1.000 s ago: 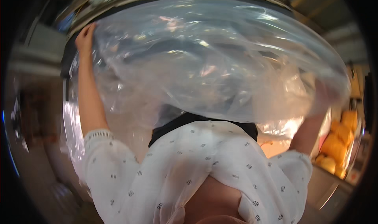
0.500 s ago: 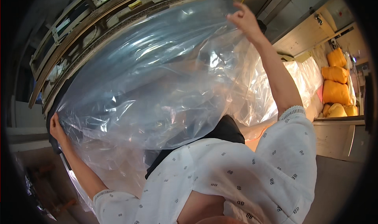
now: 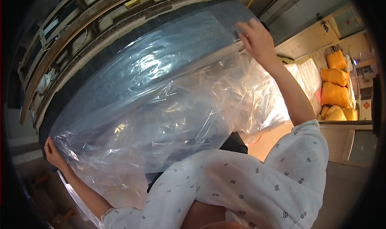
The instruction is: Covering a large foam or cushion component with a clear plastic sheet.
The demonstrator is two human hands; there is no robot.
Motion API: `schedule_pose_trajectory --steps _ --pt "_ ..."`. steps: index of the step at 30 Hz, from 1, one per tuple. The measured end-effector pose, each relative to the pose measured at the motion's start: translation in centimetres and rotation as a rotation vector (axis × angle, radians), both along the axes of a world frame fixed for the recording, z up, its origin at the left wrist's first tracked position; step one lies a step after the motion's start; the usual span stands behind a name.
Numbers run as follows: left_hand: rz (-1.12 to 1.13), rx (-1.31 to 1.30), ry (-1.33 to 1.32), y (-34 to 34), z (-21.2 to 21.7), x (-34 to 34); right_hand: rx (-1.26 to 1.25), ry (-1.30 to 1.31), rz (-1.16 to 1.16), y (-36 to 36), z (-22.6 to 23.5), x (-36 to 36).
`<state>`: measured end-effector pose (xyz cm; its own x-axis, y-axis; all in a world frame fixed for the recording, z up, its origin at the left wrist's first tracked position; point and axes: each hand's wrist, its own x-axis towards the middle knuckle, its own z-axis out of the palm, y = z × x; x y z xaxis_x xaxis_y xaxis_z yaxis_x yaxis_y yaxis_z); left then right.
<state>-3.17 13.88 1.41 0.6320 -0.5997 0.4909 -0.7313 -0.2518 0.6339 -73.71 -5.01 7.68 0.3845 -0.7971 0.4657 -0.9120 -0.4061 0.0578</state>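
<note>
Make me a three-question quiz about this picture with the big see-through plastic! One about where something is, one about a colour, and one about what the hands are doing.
1. Where are the stuffed sacks?
A. far right
B. far left
C. under the plastic

2. What colour are those sacks?
A. blue
B. yellow-orange
C. green

3. How is the plastic sheet held?
A. by one hand only
B. lying loose, untouched
C. gripped by both hands, spread wide

Answers:
1 A: the sacks are piled at the picture's right edge.
2 B: they look yellow-orange.
3 C: the left hand grips the plastic sheet at its low edge and the right hand holds it up high.
</note>
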Motion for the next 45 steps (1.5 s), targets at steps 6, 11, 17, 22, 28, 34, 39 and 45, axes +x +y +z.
schedule_pose_trajectory --steps 6,11,17,22,28,34,39,45 --pt "0.036 0.015 -0.097 0.6 0.8 -1.0 0.080 -0.074 0.070 -4.9 -3.6 5.4" --pt "-0.053 -0.228 0.284 6.9 5.3 0.3 0.025 -0.099 0.123 -3.8 -4.1 7.4" --pt "-0.030 -0.182 0.191 12.4 8.4 0.3 0.050 -0.285 0.063 -8.0 -4.2 7.7" --pt "-0.011 0.016 -0.062 16.4 7.7 -2.4 0.029 -0.482 0.030 -10.9 -5.8 6.6" --pt "0.285 -0.035 0.123 16.6 4.6 -5.3 0.540 -0.327 0.166 -12.2 -0.9 7.7" --pt "-0.002 -0.749 0.406 7.2 10.3 -3.5 0.353 -1.239 0.523 -16.8 1.6 7.1" --pt "-0.002 -0.192 0.063 -4.4 1.8 3.4 0.020 -0.941 -0.132 -20.2 -8.7 5.0" --pt "0.055 -0.043 0.075 -10.4 -0.2 5.2 0.054 -1.058 0.008 -20.2 -7.4 5.3"
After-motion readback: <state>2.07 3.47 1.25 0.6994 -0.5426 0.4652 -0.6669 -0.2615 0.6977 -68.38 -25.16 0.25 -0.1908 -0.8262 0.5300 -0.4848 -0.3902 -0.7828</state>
